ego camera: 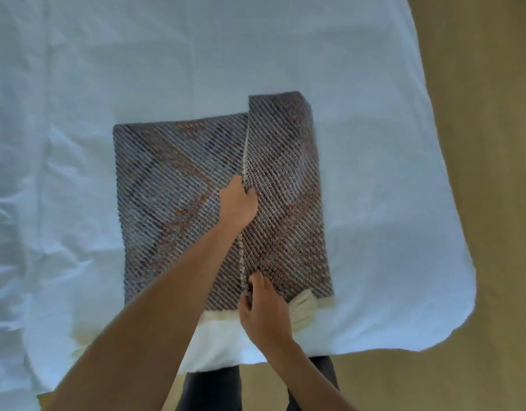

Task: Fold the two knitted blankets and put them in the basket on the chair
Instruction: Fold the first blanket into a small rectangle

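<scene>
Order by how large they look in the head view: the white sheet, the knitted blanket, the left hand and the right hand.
1. white sheet, largest.
2. knitted blanket.
3. left hand and right hand: nearly alike; the right looks a little bigger but is nearer to the camera, so I leave them unranked.

Fingertips of your left hand (238,203) tucked out of sight under blanket (167,179) flap; your forearm (167,292) covers its near middle. Frame crops bed (78,84) at top, left; your legs (208,390) at bottom edge.
</scene>
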